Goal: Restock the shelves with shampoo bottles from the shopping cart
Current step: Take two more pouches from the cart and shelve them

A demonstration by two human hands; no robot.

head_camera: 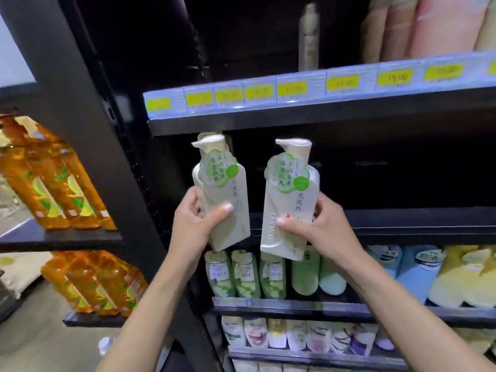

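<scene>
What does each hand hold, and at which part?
The left hand grips the left bottle, the right hand the right bottle, each at its lower body.

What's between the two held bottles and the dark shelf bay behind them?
Nothing visible. The left hand holds the left bottle and the right hand the right bottle in front of the shelf bay. No stock shows in it, though the back is dark. The price-tag shelf sits close above the pumps.
</scene>
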